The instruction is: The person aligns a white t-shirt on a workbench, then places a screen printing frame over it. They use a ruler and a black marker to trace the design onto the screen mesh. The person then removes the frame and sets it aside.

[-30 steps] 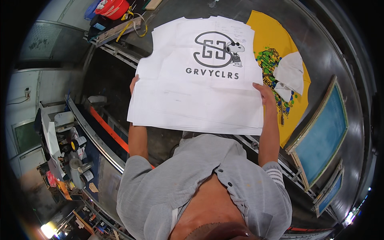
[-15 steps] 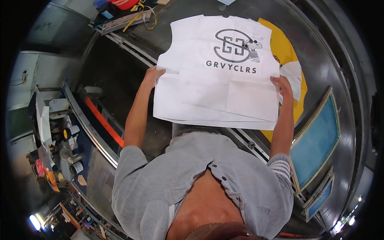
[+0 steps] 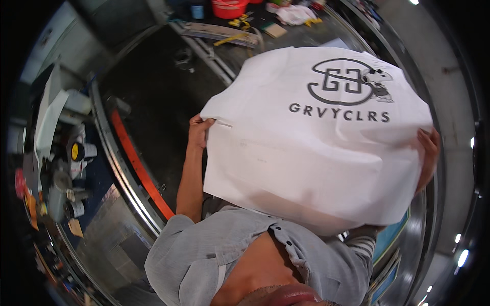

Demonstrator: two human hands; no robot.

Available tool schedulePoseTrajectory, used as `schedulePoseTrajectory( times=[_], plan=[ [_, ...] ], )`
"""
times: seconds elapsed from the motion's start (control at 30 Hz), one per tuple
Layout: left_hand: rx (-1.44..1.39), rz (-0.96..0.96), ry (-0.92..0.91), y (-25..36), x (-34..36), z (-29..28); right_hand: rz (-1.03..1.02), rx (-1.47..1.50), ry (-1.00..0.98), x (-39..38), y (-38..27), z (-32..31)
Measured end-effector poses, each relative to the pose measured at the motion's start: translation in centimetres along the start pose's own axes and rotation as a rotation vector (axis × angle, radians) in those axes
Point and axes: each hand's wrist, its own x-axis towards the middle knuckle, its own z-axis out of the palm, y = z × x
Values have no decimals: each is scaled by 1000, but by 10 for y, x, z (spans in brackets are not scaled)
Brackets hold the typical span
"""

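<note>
A large white paper sheet (image 3: 286, 173), cut like a shirt front, is stretched between my hands in front of my chest. Near its far right are a black printed emblem with lettering and a small cartoon dog in dark glasses. My left hand (image 3: 200, 131) pinches the left edge, thumb on top and fingers behind. On the opposite edge my right hand (image 3: 430, 148) grips the paper, fingers curled over it. The sheet bows and creases in the middle. It hides most of my right forearm and much of the table beneath.
A red bucket (image 3: 230, 8), a blue cup (image 3: 197, 11), a long board (image 3: 220, 33) and a white cloth (image 3: 295, 15) lie at the far end. Blue mesh frames (image 3: 392, 237) rest at lower right. An orange bar (image 3: 137, 162) and a cluttered shelf run along the left.
Both hands have lifted the sheet closer and moved it to the right, tilting it. It bulges more now, and the yellow cloth seen behind it before is out of sight.
</note>
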Motion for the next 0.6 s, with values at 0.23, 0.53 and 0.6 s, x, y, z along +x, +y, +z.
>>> schedulePoseTrajectory(
  times=[0.23, 0.53, 0.6],
  plan=[
    [-30, 156, 21, 9, -94, -16, -868, -223, -64, 48, -74, -6],
    [93, -320, 240, 51, 31, -104, 4, 557, -681, 158, -225, 229],
    [137, -303, 204, 84, 86, -128, -493, 466, -635, 145, -244, 279]
  ],
)
